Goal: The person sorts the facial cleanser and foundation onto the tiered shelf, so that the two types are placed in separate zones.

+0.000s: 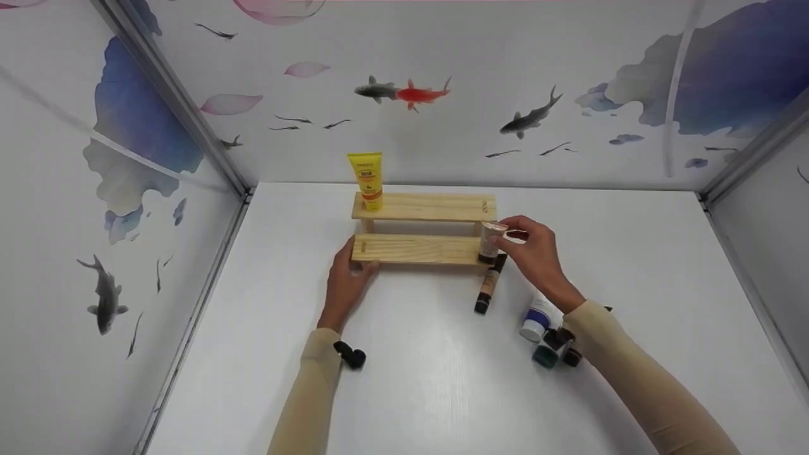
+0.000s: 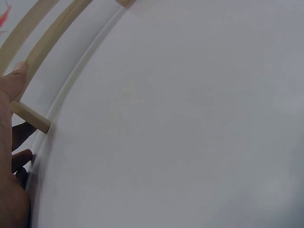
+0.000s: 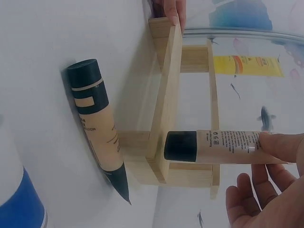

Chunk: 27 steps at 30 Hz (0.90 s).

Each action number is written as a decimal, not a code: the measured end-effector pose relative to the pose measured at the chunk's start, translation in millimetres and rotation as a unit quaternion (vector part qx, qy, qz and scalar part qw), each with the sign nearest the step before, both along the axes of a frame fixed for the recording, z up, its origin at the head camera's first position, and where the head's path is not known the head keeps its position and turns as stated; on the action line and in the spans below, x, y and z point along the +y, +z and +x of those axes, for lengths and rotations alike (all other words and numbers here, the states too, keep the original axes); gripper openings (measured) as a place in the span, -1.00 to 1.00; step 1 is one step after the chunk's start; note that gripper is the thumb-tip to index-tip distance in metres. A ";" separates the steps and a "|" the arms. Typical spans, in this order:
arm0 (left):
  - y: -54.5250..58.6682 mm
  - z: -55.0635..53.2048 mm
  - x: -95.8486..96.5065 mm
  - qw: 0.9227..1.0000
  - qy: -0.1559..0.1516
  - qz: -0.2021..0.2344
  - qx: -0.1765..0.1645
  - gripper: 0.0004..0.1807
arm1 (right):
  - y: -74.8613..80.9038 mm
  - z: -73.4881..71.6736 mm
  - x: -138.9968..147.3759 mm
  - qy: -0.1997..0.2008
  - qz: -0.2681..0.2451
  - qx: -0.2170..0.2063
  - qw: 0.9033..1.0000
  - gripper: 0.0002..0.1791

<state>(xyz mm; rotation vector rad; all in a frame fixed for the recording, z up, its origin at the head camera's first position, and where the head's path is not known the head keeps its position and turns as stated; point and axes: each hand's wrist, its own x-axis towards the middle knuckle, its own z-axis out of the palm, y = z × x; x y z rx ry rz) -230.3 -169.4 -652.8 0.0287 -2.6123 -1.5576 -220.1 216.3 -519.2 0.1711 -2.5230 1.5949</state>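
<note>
A two-tier wooden rack (image 1: 417,249) stands on the white table. My left hand (image 1: 347,278) grips the left end of its lower shelf, thumb in front. With my right hand (image 1: 534,249) I pinch the upper end of a beige tube (image 3: 228,146) with a black cap, held cap down at the right end of the lower shelf. In the right wrist view the cap is at the shelf board; contact is hard to tell. On the upper shelf's left end a yellow tube (image 1: 368,180) stands upright. Another beige tube with black ends (image 1: 488,287) lies before the rack.
Right of the rack, partly under my right forearm, lie a white tube with a blue band (image 1: 537,319) and several dark-capped items (image 1: 547,356). Printed white walls (image 1: 417,139) enclose the table's back and sides. A black strap piece (image 1: 351,356) sits at my left cuff.
</note>
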 end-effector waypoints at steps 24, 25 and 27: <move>-0.1 2.1 -0.1 1.000 -0.006 0.007 0.016 0.04 | -6.3 -11.2 -55.4 0.073 -0.032 0.038 0.996 -0.73; 0.2 1.9 0.0 1.000 -0.007 0.008 0.019 0.03 | -6.4 -11.9 -57.4 0.076 -0.031 0.041 0.996 -0.73; 1.0 1.8 0.4 1.000 -0.007 0.009 0.019 0.03 | -6.2 -13.1 -61.5 0.083 -0.034 0.043 0.995 -0.73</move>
